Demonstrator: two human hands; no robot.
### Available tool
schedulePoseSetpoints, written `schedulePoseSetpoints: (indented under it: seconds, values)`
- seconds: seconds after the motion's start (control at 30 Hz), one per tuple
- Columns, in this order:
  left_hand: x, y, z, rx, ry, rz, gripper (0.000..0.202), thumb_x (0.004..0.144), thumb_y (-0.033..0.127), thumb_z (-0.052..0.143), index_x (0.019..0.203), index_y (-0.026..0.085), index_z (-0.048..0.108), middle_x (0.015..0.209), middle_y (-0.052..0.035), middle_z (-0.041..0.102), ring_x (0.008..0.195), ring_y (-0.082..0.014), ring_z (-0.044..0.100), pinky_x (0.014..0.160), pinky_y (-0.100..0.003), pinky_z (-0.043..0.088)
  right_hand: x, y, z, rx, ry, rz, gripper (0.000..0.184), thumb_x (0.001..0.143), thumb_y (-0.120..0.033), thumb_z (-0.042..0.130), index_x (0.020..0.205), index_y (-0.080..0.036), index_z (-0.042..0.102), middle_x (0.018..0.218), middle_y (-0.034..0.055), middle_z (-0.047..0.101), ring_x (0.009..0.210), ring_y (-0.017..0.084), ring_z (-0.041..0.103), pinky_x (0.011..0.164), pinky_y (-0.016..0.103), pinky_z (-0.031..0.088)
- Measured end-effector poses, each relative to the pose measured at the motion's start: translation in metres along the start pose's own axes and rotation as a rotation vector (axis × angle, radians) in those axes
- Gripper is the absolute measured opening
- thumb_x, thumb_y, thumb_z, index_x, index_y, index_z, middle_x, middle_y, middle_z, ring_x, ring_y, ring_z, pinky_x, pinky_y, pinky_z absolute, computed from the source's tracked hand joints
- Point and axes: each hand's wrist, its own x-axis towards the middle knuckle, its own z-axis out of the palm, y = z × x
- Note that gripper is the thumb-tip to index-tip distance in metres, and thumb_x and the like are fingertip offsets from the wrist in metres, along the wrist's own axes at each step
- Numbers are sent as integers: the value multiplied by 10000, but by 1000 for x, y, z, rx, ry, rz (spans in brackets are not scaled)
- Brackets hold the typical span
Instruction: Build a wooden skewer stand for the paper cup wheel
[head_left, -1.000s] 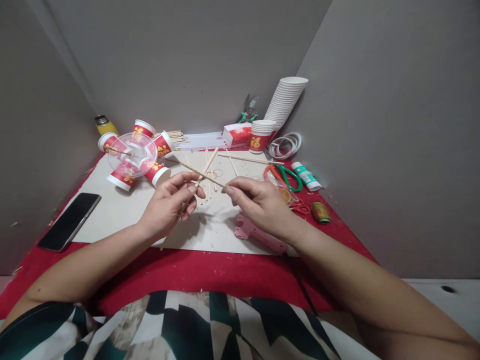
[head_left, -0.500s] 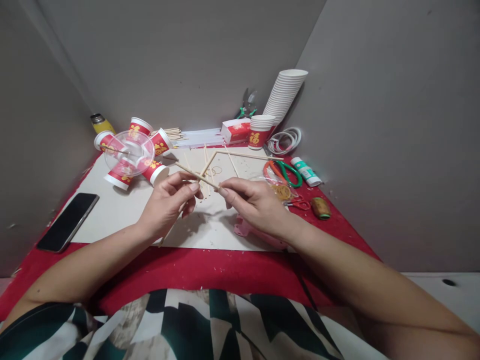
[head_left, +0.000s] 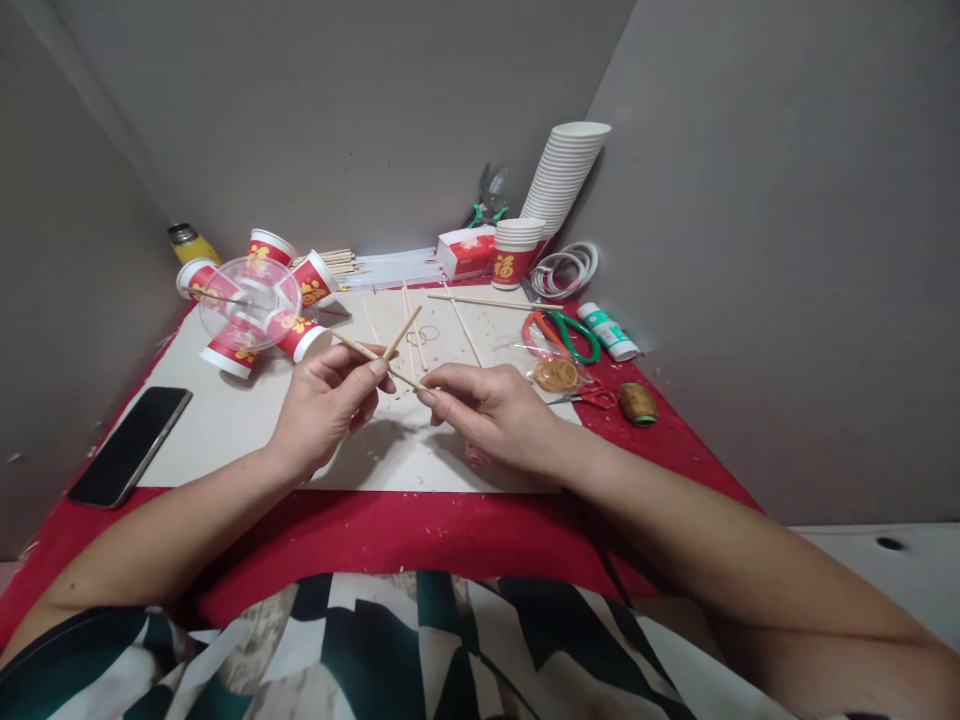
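Observation:
Two thin wooden sticks cross at the fingertips of my left hand (head_left: 326, 398), which pinches them near the crossing. One wooden stick (head_left: 403, 376) slants down to the right, and its lower end is pinched between the thumb and forefinger of my right hand (head_left: 501, 412). The other stick (head_left: 405, 330) points up and away from the crossing; its lower part is hidden behind my left fingers. Both hands are held above a white board (head_left: 225, 440). Beyond them on the board lie more loose sticks (head_left: 463, 325) and thin rubber bands (head_left: 429, 334). A pink object (head_left: 476, 453) is mostly covered by my right hand.
At left are a cup wheel with a clear plastic disc (head_left: 251, 300) and a phone (head_left: 131, 447). Stacked paper cups (head_left: 566, 180), pliers (head_left: 489, 195) and a cable coil (head_left: 566, 270) stand behind. Scissors (head_left: 577, 335), bagged rubber bands (head_left: 555, 374) and a thread spool (head_left: 638, 404) lie right.
Both hands have shifted slightly left and down with the crossed sticks. The upright stick's tip has moved left, apart from the long stick lying behind. The view has tilted a little.

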Motion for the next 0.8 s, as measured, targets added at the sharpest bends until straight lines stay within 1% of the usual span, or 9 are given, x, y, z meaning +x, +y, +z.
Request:
schedulePoseSetpoints:
  seconds: [0.1, 0.23, 0.3, 0.37, 0.43, 0.5, 0.6, 0.7, 0.8]
  values:
    - [4, 3, -2, -5, 28, 18, 129, 786, 259, 710, 788, 142, 656, 635, -1, 632, 400, -40, 397, 366, -175, 271, 2, -2, -13, -59, 27, -22, 216, 944, -300, 510, 938, -162, 676, 765, 27, 692, 653, 125, 605, 634, 240, 429]
    - [11, 9, -8, -13, 72, 38, 119, 774, 245, 709, 824, 145, 668, 652, -9, 650, 406, -41, 387, 374, -178, 257, 1, -4, -45, -151, 118, 32, 252, 944, -338, 498, 897, -175, 684, 772, 34, 691, 629, 133, 590, 606, 254, 424]
    - [14, 11, -11, -6, 78, 56, 112, 769, 242, 707, 810, 147, 664, 666, -14, 661, 409, -43, 386, 376, -183, 253, -7, -1, -58, -284, 66, 79, 240, 930, -348, 518, 880, -187, 689, 756, 35, 691, 627, 143, 585, 594, 263, 404]
    - [16, 12, -13, 4, 73, 77, 101, 770, 236, 703, 773, 148, 653, 668, -18, 666, 411, -46, 389, 379, -187, 250, -20, 6, -64, -442, -51, 138, 233, 914, -368, 540, 872, -197, 692, 736, 38, 691, 615, 154, 576, 573, 270, 376]
    - [17, 13, -14, 10, 69, 90, 97, 771, 235, 698, 760, 149, 654, 659, -20, 667, 409, -47, 386, 381, -190, 242, -36, 14, -63, -545, -138, 206, 226, 884, -402, 585, 900, -203, 690, 765, 49, 698, 634, 170, 589, 573, 273, 376]
    - [18, 13, -15, 14, 67, 94, 93, 771, 235, 693, 762, 150, 658, 657, -24, 667, 407, -47, 382, 382, -193, 233, -53, 20, -55, -597, -208, 271, 264, 854, -442, 625, 931, -196, 678, 800, 71, 698, 665, 192, 611, 581, 280, 391]
    - [18, 12, -15, 25, 55, 85, 92, 773, 240, 685, 764, 153, 658, 659, -32, 667, 407, -48, 379, 384, -197, 233, -72, 27, -41, -637, -288, 336, 303, 885, -446, 589, 1013, -178, 645, 897, 103, 689, 756, 227, 639, 629, 303, 427]
    - [18, 8, -14, 33, 43, 58, 101, 776, 250, 679, 771, 154, 648, 661, -29, 665, 399, -43, 362, 383, -198, 234, -80, 29, -29, -676, -318, 366, 312, 932, -414, 516, 1089, -159, 605, 1012, 125, 660, 859, 253, 643, 682, 324, 452]
    - [18, 3, -14, 30, 32, 37, 112, 777, 254, 680, 822, 158, 643, 655, -19, 662, 397, -44, 364, 385, -194, 238, -82, 31, -22, -668, -301, 373, 328, 957, -408, 459, 1097, -150, 605, 1008, 126, 637, 871, 251, 633, 711, 332, 464]
